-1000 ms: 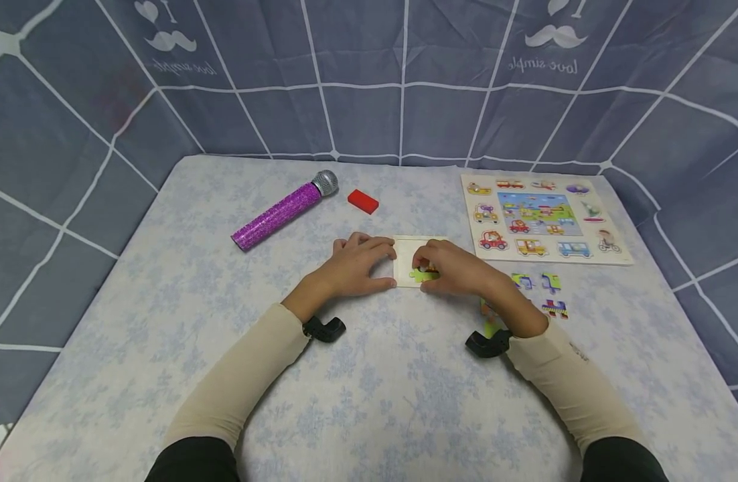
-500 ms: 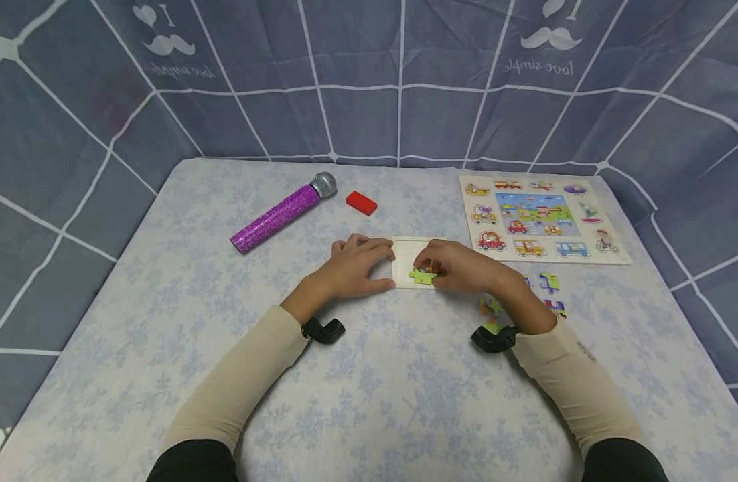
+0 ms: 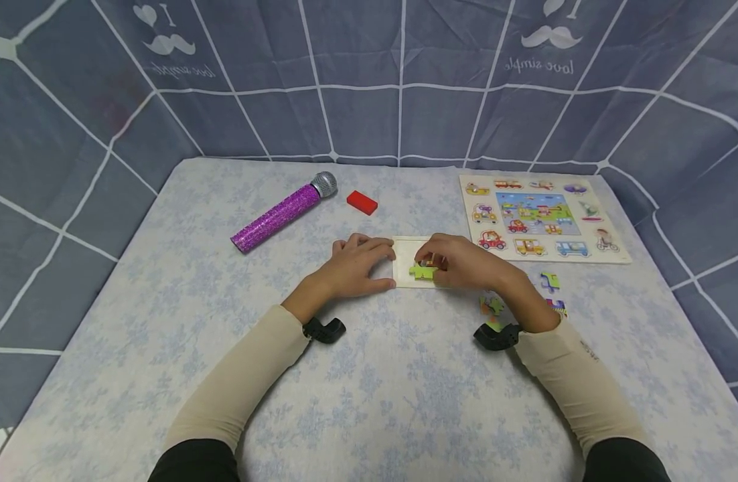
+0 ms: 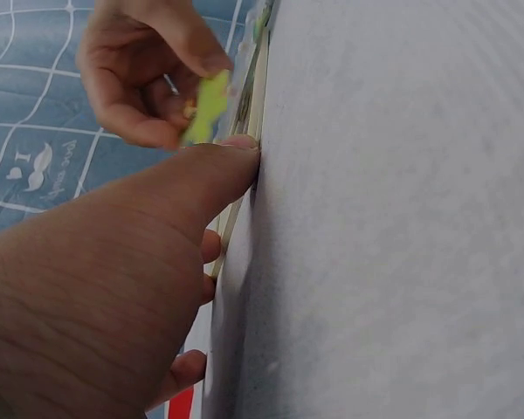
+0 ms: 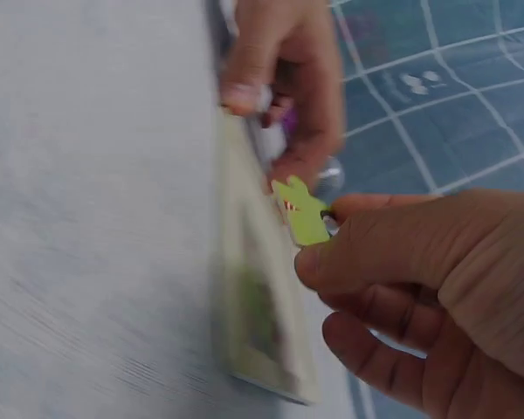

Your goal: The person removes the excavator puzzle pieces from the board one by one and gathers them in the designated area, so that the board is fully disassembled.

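Note:
Over a small pale wooden puzzle tray (image 3: 404, 258), my right hand (image 3: 465, 264) pinches a lime-green jigsaw piece (image 3: 422, 272) between thumb and index finger. The right wrist view shows this piece (image 5: 307, 218) raised above the tray, its upper edge knobbed. Blurred green and dark colours (image 5: 260, 305) lie inside the tray's right part, mostly hidden by my hand in the head view. My left hand (image 3: 357, 266) rests its thumb and fingertips against the tray's left end. In the left wrist view, its thumb (image 4: 231, 166) touches the tray's edge.
Several loose jigsaw pieces (image 3: 550, 282) lie near my right forearm, partly covered by it. A picture board with vehicles (image 3: 528, 250) lies at the back right. Beyond my left hand are a purple glittery microphone (image 3: 276, 217) and a red block (image 3: 362, 203).
My right hand has shifted slightly right over the tray, and more of the green piece shows. My left hand stays at the tray's left end.

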The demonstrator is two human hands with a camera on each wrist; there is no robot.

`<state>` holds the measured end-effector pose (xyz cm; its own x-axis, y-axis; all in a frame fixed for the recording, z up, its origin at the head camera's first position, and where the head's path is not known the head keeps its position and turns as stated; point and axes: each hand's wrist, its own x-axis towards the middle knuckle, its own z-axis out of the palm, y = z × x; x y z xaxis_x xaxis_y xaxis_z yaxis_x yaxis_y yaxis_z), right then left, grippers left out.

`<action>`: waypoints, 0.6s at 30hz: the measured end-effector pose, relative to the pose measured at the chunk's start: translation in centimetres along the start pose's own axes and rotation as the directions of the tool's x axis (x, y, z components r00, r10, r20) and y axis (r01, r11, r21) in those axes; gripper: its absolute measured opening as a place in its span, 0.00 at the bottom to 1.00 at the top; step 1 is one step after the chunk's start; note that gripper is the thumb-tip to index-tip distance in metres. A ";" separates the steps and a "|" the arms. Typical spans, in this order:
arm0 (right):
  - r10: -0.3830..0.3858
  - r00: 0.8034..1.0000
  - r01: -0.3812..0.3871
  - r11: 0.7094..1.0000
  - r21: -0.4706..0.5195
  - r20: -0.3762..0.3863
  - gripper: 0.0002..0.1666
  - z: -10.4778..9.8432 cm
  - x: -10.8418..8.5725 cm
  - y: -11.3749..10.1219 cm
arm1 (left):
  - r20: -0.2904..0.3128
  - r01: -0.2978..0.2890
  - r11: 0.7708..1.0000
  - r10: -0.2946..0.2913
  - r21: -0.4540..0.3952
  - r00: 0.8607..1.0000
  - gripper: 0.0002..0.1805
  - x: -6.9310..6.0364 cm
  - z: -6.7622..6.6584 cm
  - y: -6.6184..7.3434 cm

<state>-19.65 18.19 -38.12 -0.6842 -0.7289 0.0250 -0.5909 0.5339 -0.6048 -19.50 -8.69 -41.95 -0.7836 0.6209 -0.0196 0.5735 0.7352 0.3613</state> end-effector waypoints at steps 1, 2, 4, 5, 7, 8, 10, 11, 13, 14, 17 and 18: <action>-0.010 1.000 0.010 1.000 0.009 -0.011 0.21 -0.3 -0.3 0.0 | 0.000 0.002 1.000 -0.002 0.000 1.000 0.26 0.0 0.0 0.0; -0.020 1.000 0.020 1.000 0.008 -0.023 0.21 -0.8 -0.6 0.0 | -0.001 0.004 1.000 -0.004 -0.001 1.000 0.26 0.0 0.0 0.0; -0.024 0.998 0.025 1.000 0.016 -0.052 0.21 -1.7 -1.7 0.0 | 0.000 0.008 1.000 -0.008 -0.001 1.000 0.26 0.0 -0.1 0.0; -0.023 0.997 0.024 1.000 0.013 -0.070 0.21 -2.1 -2.5 0.1 | 0.001 0.010 1.000 -0.010 -0.001 1.000 0.26 0.0 -0.1 0.1; -0.006 0.995 0.006 1.000 0.000 -0.104 0.21 -2.8 -4.4 0.3 | 0.003 0.016 1.000 -0.016 0.005 1.000 0.27 0.0 -0.1 0.1; 0.006 0.993 -0.007 1.000 -0.007 -0.120 0.21 -2.9 -5.5 0.4 | 0.004 0.019 1.000 -0.019 0.006 1.000 0.27 0.0 -0.1 0.1; 0.030 0.987 -0.032 0.999 -0.007 -0.157 0.22 -3.0 -8.0 0.7 | 0.007 0.020 1.000 -0.020 0.007 1.000 0.27 0.0 -0.1 0.1; 0.037 0.984 -0.039 0.999 -0.009 -0.175 0.22 -2.8 -9.3 1.0 | 0.008 0.020 1.000 -0.020 0.008 1.000 0.27 0.0 -0.1 0.1; 0.053 0.977 -0.054 0.999 0.000 -0.206 0.23 -2.5 -11.9 1.4 | 0.009 0.018 1.000 -0.018 0.005 1.000 0.27 0.0 -0.1 0.1; 0.060 0.974 -0.061 0.998 0.001 -0.220 0.24 -2.2 -13.1 1.6 | 0.010 0.016 1.000 -0.016 0.004 1.000 0.27 0.1 -0.1 0.1; 0.101 0.965 -0.103 0.995 0.004 -0.241 0.24 -1.4 -16.3 1.9 | 0.011 0.014 1.000 -0.014 0.001 1.000 0.27 0.1 -0.1 0.1; 0.120 0.963 -0.120 0.993 0.017 -0.240 0.24 -1.1 -17.1 2.0 | 0.013 0.013 1.000 -0.013 -0.001 1.000 0.27 0.1 -0.1 0.1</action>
<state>-9.59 32.21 -38.86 -0.8327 -0.5352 0.1422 -0.4973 0.6099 -0.6169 -19.57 -8.58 -41.87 -0.7880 0.6147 -0.0361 0.5631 0.7431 0.3615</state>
